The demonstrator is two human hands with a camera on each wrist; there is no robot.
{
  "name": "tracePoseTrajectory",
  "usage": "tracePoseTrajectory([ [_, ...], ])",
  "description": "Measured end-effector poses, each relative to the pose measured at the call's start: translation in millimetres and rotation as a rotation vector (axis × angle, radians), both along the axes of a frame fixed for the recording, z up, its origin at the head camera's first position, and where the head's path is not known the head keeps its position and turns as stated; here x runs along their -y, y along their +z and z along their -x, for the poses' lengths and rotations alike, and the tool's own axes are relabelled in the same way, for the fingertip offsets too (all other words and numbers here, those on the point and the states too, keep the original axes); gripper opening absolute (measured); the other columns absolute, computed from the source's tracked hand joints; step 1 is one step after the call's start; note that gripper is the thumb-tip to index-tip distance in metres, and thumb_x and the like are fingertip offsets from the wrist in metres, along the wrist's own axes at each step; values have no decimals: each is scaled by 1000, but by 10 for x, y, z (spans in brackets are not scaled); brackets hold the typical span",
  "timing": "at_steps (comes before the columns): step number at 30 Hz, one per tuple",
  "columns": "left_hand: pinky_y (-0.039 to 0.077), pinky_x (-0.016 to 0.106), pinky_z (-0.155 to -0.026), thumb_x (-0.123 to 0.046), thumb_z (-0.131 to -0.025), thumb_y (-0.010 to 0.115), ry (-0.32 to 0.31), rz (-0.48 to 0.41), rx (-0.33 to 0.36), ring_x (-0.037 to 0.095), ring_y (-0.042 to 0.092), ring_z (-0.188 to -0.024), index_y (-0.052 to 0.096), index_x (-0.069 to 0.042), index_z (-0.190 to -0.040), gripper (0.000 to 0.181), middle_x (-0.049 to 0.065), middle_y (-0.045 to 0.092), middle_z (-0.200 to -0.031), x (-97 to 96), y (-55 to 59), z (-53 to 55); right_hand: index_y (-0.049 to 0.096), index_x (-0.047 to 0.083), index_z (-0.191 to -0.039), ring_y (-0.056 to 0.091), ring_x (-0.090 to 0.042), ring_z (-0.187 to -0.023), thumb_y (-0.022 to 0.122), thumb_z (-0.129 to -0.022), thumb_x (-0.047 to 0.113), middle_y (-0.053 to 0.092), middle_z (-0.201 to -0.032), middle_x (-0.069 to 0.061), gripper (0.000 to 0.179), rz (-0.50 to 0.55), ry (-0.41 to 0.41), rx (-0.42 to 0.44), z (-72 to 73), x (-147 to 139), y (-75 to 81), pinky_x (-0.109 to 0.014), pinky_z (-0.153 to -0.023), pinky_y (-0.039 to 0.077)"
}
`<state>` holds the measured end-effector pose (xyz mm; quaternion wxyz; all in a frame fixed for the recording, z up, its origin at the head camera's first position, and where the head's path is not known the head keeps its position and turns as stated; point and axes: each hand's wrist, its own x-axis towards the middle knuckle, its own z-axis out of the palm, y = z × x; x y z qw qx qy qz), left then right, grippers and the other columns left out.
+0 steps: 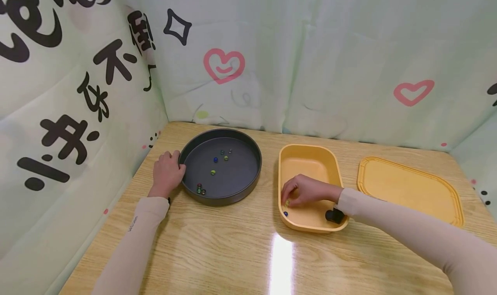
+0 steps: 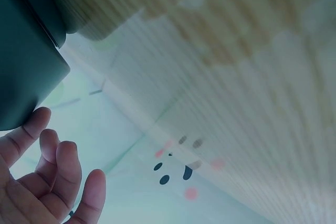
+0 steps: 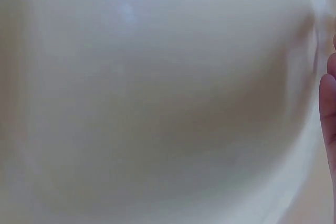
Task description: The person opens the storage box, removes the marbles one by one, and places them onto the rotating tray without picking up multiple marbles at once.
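Note:
My left hand [image 1: 168, 174] rests against the left side of a round black pan [image 1: 221, 201]. In the left wrist view its fingers [image 2: 65, 169] are loosely bent, and one fingertip touches the pan's outer wall. Several glass marbles lie in the pan, among them a blue marble [image 1: 215, 160] and a green-yellow marble [image 1: 213, 172]. My right hand [image 1: 304, 190] reaches down into a yellow-orange box [image 1: 312, 157], its fingertips pinching a yellowish marble [image 1: 287, 203]. A blue marble [image 1: 285, 214] lies just in front of it. The right wrist view shows mostly blurred box wall.
To the right of the box, a yellow-orange lid [image 1: 411, 191] lies flat on the wooden table [image 1: 217, 252], partly behind my right forearm. A printed curtain [image 1: 264, 92] borders the table at the back and left.

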<state>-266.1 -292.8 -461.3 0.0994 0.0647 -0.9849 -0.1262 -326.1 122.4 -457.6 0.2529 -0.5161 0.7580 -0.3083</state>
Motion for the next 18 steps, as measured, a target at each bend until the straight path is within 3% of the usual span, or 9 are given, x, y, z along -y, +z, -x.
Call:
tracePoseTrajectory([
  [8,41,53,-78,-18,-85,46,-4,-2,-14,41,51,-89,51,3,-116,37,26,52,-99,0,-14,17,74,10,-86,63,-9,-81,71,-78,5,71,-91,-2,10,3,-26,-25,34,-32,93,-26,-76,52],
  [18,40,53,-79,-19,-86,46,-1,-2,-5,41,50,-91,50,3,-119,40,26,52,-101,1,-15,13,73,7,-90,64,-11,-84,70,-79,4,71,-92,-4,12,35,-93,-103,113,-104,396,-30,-79,53],
])
